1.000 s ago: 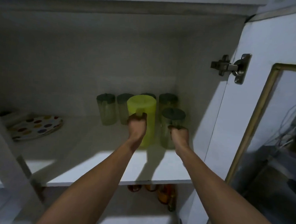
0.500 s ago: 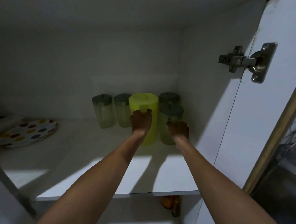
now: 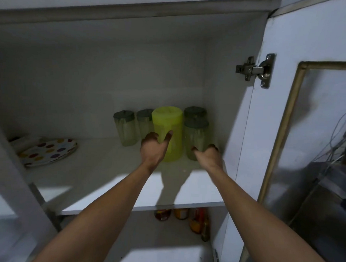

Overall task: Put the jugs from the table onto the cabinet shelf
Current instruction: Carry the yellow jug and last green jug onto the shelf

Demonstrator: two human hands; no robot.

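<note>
A yellow-green jug [image 3: 168, 128] stands on the white cabinet shelf [image 3: 111, 179] near its back right corner. My left hand [image 3: 154, 147] is in front of it, with thumb and fingers spread and the thumb tip touching the jug's front. A clear jug with a grey lid [image 3: 195, 135] stands just right of the yellow one. Low against its base is my right hand [image 3: 206, 156], loosely open with thumb and fingers apart. Three more clear grey-lidded jugs [image 3: 125, 129] stand behind and to the left.
A polka-dot plate [image 3: 48, 152] lies at the shelf's left end. The open cabinet door [image 3: 305, 135] with its metal hinge [image 3: 256, 70] hangs at the right. Bottles [image 3: 196, 220] stand on the lower shelf. Bare shelf lies between the plate and the jugs.
Both hands were closed on the jug handles. Now the fingers have loosened and both hands have slid slightly down and back, and the two jugs stand on the shelf.
</note>
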